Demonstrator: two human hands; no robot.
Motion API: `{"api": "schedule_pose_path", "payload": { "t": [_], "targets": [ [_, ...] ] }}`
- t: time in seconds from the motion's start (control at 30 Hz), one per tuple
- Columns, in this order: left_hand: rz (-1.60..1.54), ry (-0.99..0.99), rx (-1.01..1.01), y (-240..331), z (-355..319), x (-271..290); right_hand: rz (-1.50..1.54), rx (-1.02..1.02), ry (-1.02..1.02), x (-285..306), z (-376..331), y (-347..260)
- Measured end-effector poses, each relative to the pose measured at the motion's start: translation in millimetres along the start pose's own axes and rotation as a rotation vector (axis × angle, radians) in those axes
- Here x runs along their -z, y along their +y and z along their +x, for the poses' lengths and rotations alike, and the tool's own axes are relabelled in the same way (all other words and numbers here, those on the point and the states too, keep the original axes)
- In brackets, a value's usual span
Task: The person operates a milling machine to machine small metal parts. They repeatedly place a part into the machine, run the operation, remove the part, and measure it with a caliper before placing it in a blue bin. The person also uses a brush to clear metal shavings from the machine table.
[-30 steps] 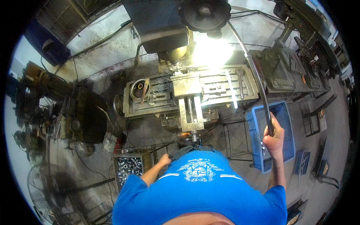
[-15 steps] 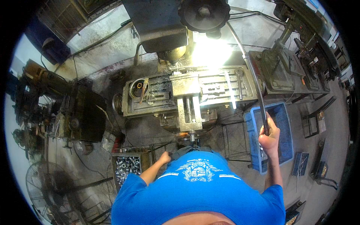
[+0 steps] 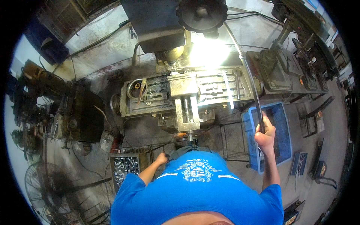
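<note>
My right hand (image 3: 266, 134) is closed round the dark lower end of a long metal lever (image 3: 250, 75), which runs up to the machine's head beside a round black knob (image 3: 201, 14). My left hand (image 3: 161, 159) is by my waist, fingers curled; a small dark end shows at it, too little to name. Between my arms stands the milling machine table (image 3: 131, 108). At its middle a metal vise (image 3: 183, 85) is clamped, its screw pointing toward me. The spindle (image 3: 170, 55) hangs behind the vise.
A wooden-sided box (image 3: 143, 162) of small metal parts stands left of me. On the right is a blue plastic crate (image 3: 246, 123). A wrench (image 3: 238, 83) lies on the machine table under a bright lamp (image 3: 210, 52). Another machine (image 3: 84, 112) stands at left.
The view has shifted slightly, so the whole scene sits a little further left. My right hand keeps its hold on the lever, and my left hand stays by my waist.
</note>
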State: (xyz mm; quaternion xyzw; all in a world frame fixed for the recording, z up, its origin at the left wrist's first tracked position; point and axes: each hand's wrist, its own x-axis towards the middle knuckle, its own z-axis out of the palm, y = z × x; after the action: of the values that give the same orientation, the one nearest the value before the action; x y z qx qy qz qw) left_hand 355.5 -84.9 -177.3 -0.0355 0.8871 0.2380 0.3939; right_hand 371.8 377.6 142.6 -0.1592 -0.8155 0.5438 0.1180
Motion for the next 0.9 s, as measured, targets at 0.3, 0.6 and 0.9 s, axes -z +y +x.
{"api": "schedule_pose_path", "payload": {
  "t": [0.3, 0.6, 0.9],
  "targets": [
    [-0.122, 0.025, -0.024, -4, 10, -3, -0.14, 0.062, 0.065, -8, 5, 4],
    [-0.168, 0.002, -0.035, -18, 11, -2, 0.013, 0.07, -0.011, -9, 8, 12],
    [-0.223, 0.005, 0.008, -37, 25, -5, -0.017, 0.172, 0.037, -20, 20, 43]
  ]
}}
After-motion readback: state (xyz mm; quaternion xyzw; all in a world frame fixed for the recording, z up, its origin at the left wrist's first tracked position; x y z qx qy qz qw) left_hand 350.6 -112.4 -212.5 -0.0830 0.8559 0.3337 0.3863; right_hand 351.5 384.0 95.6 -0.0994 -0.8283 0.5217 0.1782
